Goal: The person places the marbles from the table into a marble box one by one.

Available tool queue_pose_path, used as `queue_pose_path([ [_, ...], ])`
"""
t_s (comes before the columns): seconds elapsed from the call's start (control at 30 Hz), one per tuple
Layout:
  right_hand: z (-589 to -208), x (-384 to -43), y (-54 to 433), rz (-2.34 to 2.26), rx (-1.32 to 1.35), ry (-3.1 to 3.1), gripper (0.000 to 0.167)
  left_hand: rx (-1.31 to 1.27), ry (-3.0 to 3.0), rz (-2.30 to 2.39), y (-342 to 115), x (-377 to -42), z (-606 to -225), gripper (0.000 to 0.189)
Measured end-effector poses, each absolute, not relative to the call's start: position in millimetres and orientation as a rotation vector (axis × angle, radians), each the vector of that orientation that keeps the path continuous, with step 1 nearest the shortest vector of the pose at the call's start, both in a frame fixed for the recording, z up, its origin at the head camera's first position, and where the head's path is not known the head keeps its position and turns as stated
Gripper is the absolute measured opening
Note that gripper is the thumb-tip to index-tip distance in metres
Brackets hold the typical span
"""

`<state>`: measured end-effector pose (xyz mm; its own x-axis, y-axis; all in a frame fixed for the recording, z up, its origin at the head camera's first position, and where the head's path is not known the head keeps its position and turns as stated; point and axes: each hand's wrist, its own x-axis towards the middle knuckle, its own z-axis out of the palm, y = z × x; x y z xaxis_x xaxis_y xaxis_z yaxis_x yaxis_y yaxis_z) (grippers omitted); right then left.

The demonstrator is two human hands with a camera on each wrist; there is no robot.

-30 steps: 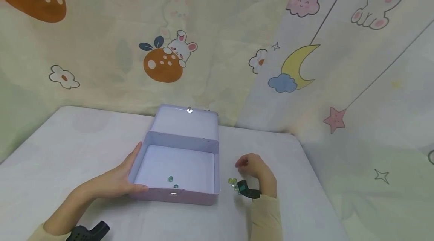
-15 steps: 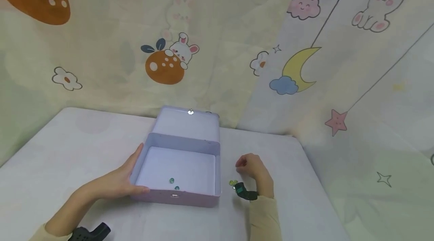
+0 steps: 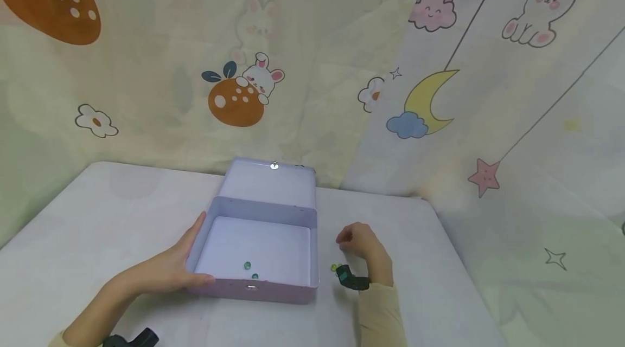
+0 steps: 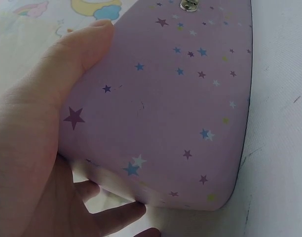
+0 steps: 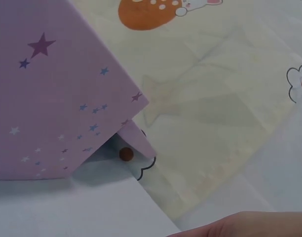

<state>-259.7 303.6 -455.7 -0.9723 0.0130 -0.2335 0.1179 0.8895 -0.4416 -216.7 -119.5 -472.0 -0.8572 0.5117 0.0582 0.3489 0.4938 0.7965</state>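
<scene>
A lilac tin box (image 3: 254, 291) with its lid (image 3: 268, 184) tipped back stands on the table. Two green marbles (image 3: 247, 265) lie inside, close to the front wall. My left hand (image 3: 166, 271) grips the front left corner, thumb along the front and fingers at the left side; the left wrist view shows the star-printed front (image 4: 156, 113) under the thumb. To the right of the box, my right hand (image 3: 363, 241) is low over the table with fingers curled inward. I cannot tell whether its fingertips hold anything. Small yellow-green marbles (image 3: 334, 267) lie just below it, partly hidden by the wrist camera.
A white cloth covers the table (image 3: 136, 190). Behind it hangs a printed curtain (image 3: 312, 92) with rabbits, a moon and flowers, close to the lid's back edge. A black wrist camera (image 3: 352, 279) sits on the right wrist.
The right wrist and its camera have shifted slightly left, covering more of the marbles on the table. The head view has tilted a little upward. The left hand keeps its place on the box.
</scene>
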Motion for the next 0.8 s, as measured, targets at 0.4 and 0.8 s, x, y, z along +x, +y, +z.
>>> queue_pose_path([
  [0.4, -450.5, -258.8, 298.2, -0.672, 0.091, 2.847, 0.011, 0.740, 2.567, 1.251, -118.6, -215.5, -467.7, 0.125],
  [0.8, -428.0, -252.6, 290.8, -0.770, -0.051, 2.866, 0.014, 0.714, 2.582, 1.224, -119.6, -214.6, -466.6, 0.125],
])
